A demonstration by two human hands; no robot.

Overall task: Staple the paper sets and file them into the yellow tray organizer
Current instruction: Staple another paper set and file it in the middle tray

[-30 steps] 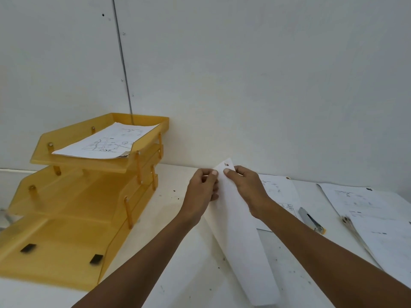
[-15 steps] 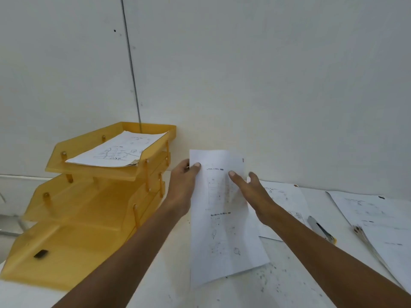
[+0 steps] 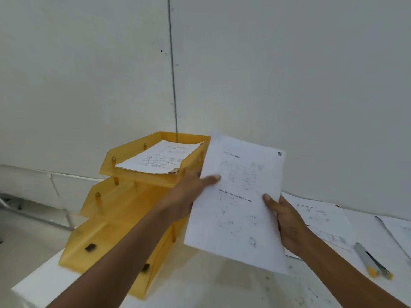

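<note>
A printed paper set (image 3: 240, 203) is held up above the table, tilted, with a staple at its top right corner. My left hand (image 3: 189, 194) grips its left edge, thumb on the front. Its right edge is gripped by my right hand (image 3: 287, 221). The yellow three-tier tray organizer (image 3: 106, 232) stands at the left, just behind and left of the sheet. Its top tier holds a stack of printed papers (image 3: 160, 161). A grey and yellow stapler (image 3: 371, 261) lies on the table at the right.
More printed sheets (image 3: 322, 216) lie on the white table behind my right hand, and another sheet (image 3: 398, 230) lies at the far right edge. The white wall stands close behind the table. The table's left edge runs just left of the organizer.
The paper set has risen off the table and moved left toward the organizer, now held by both side edges. My view has swung left, so the organizer sits nearer the centre.
</note>
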